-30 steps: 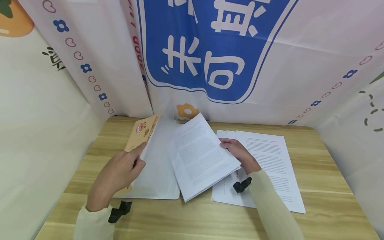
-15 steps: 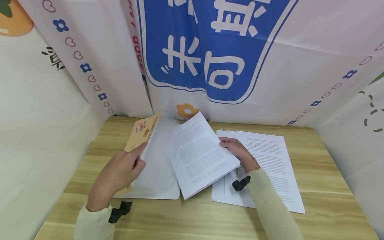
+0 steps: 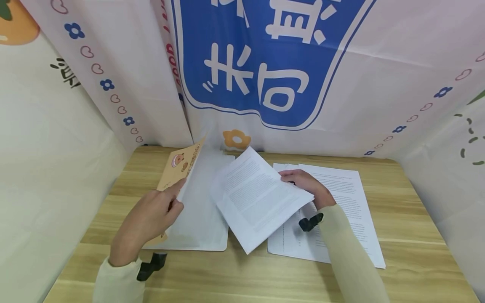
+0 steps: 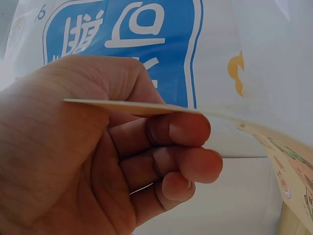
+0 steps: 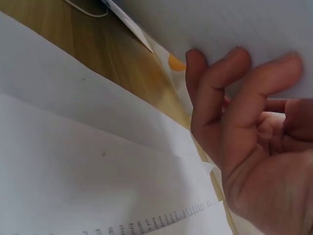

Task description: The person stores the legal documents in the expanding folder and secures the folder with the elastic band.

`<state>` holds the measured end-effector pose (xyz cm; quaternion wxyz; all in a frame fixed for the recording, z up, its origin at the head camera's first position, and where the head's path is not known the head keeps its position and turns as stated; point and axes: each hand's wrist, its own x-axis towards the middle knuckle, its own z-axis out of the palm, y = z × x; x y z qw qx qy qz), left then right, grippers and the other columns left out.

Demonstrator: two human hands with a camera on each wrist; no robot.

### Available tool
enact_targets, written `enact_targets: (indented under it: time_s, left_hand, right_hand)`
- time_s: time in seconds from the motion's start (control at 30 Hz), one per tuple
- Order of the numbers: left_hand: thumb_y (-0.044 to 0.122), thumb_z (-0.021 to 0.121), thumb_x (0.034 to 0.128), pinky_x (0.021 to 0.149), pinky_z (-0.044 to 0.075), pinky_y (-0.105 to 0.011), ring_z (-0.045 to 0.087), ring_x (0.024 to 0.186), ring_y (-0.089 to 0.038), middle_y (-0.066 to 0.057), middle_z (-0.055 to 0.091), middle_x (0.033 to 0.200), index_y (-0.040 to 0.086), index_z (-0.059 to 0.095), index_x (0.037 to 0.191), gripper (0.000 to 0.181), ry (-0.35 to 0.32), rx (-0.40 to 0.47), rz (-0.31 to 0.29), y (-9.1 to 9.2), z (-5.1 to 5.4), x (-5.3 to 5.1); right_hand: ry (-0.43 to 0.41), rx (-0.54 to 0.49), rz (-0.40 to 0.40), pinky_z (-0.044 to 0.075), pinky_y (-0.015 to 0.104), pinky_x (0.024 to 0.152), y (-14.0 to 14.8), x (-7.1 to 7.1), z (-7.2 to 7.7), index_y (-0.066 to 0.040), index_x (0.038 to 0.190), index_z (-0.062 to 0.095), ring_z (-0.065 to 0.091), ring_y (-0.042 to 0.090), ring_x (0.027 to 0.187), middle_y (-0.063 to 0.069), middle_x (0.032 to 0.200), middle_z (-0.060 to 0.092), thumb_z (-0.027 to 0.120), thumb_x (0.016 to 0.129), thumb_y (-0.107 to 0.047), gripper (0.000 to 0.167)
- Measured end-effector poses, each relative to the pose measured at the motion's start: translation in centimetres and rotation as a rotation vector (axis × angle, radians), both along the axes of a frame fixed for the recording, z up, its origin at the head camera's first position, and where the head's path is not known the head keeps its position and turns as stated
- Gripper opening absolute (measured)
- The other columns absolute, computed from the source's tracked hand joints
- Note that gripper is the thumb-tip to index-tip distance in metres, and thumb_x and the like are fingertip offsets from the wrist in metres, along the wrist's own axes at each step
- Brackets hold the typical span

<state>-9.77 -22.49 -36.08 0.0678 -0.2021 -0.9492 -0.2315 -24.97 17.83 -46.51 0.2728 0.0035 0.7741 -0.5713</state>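
On the left, my left hand (image 3: 147, 221) pinches the raised orange cover (image 3: 176, 166) of a folder; the cover's edge (image 4: 132, 105) runs between thumb and curled fingers in the left wrist view. The folder's whitish inside (image 3: 204, 219) lies on the table. My right hand (image 3: 308, 185) holds the right edge of a tilted printed stack (image 3: 261, 198), whose left part overlaps the folder. In the right wrist view, the fingers of that hand (image 5: 244, 127) are bent against the underside of the sheets (image 5: 220, 29).
More printed sheets (image 3: 352, 210) lie on the wooden table (image 3: 409, 231) at the right, partly under my right forearm. Patterned cloth (image 3: 379, 84) hangs behind and at both sides. A thin white cord (image 5: 90, 13) shows in the right wrist view.
The stack in my right hand has turned slightly and shifted to the right, its lower corner swinging right. My right hand has moved slightly right and up. The left hand stays in place.
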Motion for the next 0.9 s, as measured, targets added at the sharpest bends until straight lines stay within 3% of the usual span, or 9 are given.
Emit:
enact_targets:
  time_s: [0.27, 0.53, 0.9]
  left_hand:
    - [0.001, 0.053, 0.0897, 0.043, 0.025, -0.022, 0.024, 0.045, 0.001, 0.014, 0.032, 0.055, -0.010, 0.053, 0.143, 0.054, -0.028, -0.002, 0.012, 0.1, 0.0, -0.1]
    - [0.002, 0.053, 0.0903, 0.043, 0.024, -0.022, 0.024, 0.045, 0.001, 0.014, 0.032, 0.055, -0.009, 0.053, 0.143, 0.054, -0.028, -0.010, 0.013, 0.2, 0.0, -0.1]
    - [0.001, 0.054, 0.0904, 0.042, 0.025, -0.022, 0.025, 0.045, 0.001, 0.014, 0.033, 0.055, -0.010, 0.054, 0.142, 0.053, -0.017, -0.008, 0.010, 0.3, 0.0, -0.1]
  right_hand:
    - [-0.058, -0.168, -0.071, 0.059, 0.032, 0.069, -1.2, 0.7, -1.1, -0.001, 0.150, 0.051, 0.071, 0.020, 0.083, 0.015, 0.114, 0.069, 0.054, 0.104, -0.014, 0.047]
    - [-0.080, -0.308, -0.178, 0.058, 0.033, 0.075, -2.4, 1.5, -2.8, -0.001, 0.154, 0.044, 0.069, 0.019, 0.096, 0.017, 0.123, 0.066, 0.052, 0.105, -0.012, 0.050]
    - [-0.057, -0.281, -0.162, 0.057, 0.035, 0.074, -3.7, 2.8, -3.0, -0.001, 0.152, 0.045, 0.068, 0.021, 0.095, 0.018, 0.120, 0.067, 0.057, 0.102, -0.010, 0.052]
